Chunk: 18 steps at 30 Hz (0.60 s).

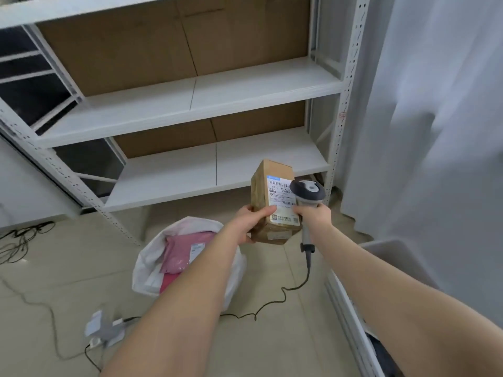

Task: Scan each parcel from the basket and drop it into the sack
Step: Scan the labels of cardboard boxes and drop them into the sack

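The left hand [251,223] grips the boxy cardboard parcel [272,229] by its side, printed label [281,193] turned up toward the scanner [308,189]. The right hand [313,216] wraps its handle, and the rounded grey head is close over the barcode. Under the left forearm the limp white sack [148,263] gapes open, pink mailers [179,248] inside, likely placed for an easy drop.

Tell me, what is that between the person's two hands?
In the head view, a brown cardboard parcel with a white label sits there. The left hand grips its lower end; the right hand holds a scanner by the label.
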Each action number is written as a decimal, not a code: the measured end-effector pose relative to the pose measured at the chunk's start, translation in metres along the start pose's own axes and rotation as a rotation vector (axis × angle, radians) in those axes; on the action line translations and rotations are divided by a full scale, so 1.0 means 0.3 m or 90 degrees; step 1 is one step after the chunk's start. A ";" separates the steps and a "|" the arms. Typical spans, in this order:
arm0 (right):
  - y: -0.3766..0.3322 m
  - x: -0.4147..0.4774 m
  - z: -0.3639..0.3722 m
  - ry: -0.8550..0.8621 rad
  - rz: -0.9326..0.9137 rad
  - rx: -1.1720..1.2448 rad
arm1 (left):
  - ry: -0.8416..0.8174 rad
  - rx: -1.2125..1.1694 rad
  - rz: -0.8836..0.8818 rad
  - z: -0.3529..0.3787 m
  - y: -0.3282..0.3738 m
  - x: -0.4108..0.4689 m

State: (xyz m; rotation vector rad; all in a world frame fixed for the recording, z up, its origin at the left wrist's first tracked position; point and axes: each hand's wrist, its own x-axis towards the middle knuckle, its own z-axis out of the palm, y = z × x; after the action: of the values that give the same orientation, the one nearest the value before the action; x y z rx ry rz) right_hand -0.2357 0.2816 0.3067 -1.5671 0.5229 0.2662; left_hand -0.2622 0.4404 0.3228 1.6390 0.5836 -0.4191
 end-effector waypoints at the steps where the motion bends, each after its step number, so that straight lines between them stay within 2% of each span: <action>1: 0.006 -0.009 0.069 -0.005 -0.006 -0.009 | 0.003 -0.002 0.001 -0.068 -0.017 0.012; 10: 0.144 -0.038 0.715 -0.027 0.035 0.008 | 0.011 0.019 -0.006 -0.696 -0.166 0.160; 18: 0.285 0.098 1.021 -0.040 0.127 0.060 | 0.018 0.058 -0.050 -0.957 -0.299 0.412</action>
State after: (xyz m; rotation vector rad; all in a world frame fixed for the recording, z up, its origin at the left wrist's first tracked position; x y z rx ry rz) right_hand -0.2064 0.5794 0.1948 -1.4115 0.6347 0.4357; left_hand -0.2324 0.7483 0.2225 1.7151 0.6603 -0.4868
